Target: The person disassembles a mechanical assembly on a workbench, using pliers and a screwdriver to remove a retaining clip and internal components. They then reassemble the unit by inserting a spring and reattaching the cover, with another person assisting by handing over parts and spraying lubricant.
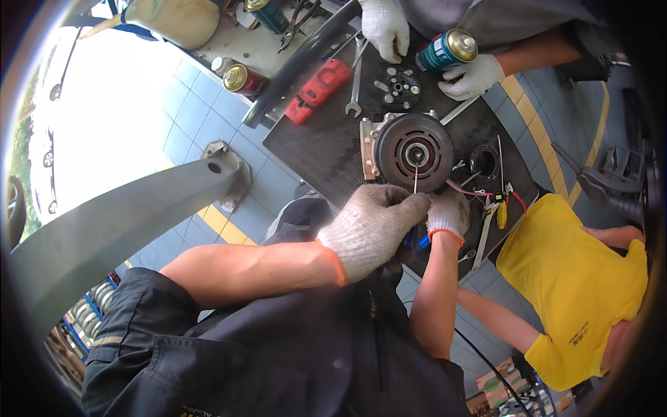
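A compressor with a black grooved pulley [389, 156] lies on the dark ribbed mat, its round face up. My left hand [375, 226], in a knitted work glove with an orange cuff, is closed at the pulley's near rim. From its fingertips a thin metal rod [416, 179] reaches into the pulley's hub. Close against it, my gloved right hand [449, 213] has its fingers curled; what they grip is hidden. Blue handles [423, 241] show below the hands; their tool is mostly covered. A black clutch plate with silver studs [400, 87] lies beyond the compressor.
Across the bench, a co-worker's gloved hands [386, 31] rest near a green spray can [448, 50]. A wrench [356, 76] and a red tool [318, 91] lie at far left. Pliers, a yellow-handled screwdriver [501, 215] and a black ring [484, 161] lie right. Someone in yellow [570, 292] leans nearby.
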`<move>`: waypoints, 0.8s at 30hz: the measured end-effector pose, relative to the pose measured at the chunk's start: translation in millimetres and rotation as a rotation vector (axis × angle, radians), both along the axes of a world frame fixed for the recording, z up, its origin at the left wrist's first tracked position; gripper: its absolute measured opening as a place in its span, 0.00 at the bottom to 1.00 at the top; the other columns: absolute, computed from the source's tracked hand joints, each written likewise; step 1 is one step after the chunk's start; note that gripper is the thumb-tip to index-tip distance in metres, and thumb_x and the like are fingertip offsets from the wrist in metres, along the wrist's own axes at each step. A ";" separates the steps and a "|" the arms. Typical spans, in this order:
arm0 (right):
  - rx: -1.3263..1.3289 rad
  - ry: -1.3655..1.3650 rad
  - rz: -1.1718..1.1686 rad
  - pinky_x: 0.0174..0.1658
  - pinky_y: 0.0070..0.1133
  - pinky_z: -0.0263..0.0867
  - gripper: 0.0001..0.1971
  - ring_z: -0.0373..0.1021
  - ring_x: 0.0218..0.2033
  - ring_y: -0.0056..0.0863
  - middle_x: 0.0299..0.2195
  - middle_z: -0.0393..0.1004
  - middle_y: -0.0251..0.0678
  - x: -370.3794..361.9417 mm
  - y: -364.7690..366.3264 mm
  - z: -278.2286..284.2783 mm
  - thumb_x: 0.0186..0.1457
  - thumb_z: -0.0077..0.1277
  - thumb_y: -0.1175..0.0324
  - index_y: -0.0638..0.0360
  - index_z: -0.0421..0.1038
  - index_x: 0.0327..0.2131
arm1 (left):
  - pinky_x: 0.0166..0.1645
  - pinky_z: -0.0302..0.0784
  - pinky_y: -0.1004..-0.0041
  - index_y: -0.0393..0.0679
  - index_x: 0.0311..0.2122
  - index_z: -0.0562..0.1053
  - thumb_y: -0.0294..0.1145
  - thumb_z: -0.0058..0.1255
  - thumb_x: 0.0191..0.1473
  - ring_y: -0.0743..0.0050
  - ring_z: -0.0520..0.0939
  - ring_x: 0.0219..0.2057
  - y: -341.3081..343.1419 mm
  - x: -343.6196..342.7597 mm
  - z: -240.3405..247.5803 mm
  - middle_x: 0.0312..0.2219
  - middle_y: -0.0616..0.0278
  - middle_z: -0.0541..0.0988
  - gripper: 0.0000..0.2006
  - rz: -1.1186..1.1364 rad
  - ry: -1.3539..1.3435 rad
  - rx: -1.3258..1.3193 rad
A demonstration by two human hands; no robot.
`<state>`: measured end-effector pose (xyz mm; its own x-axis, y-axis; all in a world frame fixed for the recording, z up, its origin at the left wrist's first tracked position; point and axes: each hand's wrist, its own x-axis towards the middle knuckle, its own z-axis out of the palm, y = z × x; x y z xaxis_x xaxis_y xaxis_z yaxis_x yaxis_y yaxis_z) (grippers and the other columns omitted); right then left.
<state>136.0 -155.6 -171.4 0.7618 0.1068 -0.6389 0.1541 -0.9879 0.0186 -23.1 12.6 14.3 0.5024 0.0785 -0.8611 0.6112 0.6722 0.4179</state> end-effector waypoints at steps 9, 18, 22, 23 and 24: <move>0.150 0.022 0.135 0.58 0.41 0.83 0.22 0.85 0.55 0.50 0.54 0.89 0.45 -4.1 11.4 -6.3 0.69 0.59 0.46 0.51 0.88 0.51 | 0.28 0.83 0.70 0.32 0.48 0.84 0.45 0.60 0.75 0.73 0.87 0.25 -16.0 -2.9 -8.8 0.30 0.61 0.83 0.21 0.075 -0.009 0.030; 0.662 0.182 -0.035 0.48 0.39 0.80 0.22 0.85 0.42 0.44 0.43 0.89 0.48 -0.2 -37.4 20.4 0.71 0.57 0.54 0.61 0.85 0.55 | 0.30 0.85 0.71 0.31 0.53 0.84 0.45 0.60 0.76 0.75 0.86 0.26 -38.8 6.7 -15.5 0.31 0.61 0.84 0.21 0.176 -0.031 0.095; 0.841 0.428 -0.324 0.35 0.28 0.75 0.21 0.80 0.33 0.27 0.34 0.84 0.40 -9.4 -87.4 78.4 0.74 0.56 0.59 0.64 0.80 0.61 | 0.31 0.86 0.72 0.32 0.55 0.83 0.47 0.61 0.75 0.75 0.87 0.27 -35.9 4.6 -12.4 0.35 0.61 0.85 0.23 0.255 0.001 0.027; 0.949 0.473 -0.354 0.32 0.28 0.75 0.20 0.80 0.31 0.26 0.33 0.83 0.40 -18.1 -97.5 90.5 0.74 0.56 0.60 0.61 0.79 0.61 | 0.31 0.86 0.72 0.34 0.56 0.83 0.48 0.61 0.75 0.73 0.89 0.27 -33.7 1.3 -10.8 0.37 0.60 0.85 0.23 0.250 0.005 -0.008; 0.919 0.523 -0.444 0.31 0.28 0.75 0.20 0.80 0.30 0.27 0.33 0.83 0.41 -17.6 -111.0 108.0 0.74 0.56 0.61 0.62 0.78 0.62 | 0.29 0.84 0.71 0.34 0.54 0.83 0.48 0.61 0.75 0.73 0.88 0.26 -33.9 0.9 -9.3 0.34 0.61 0.85 0.22 0.261 -0.002 0.000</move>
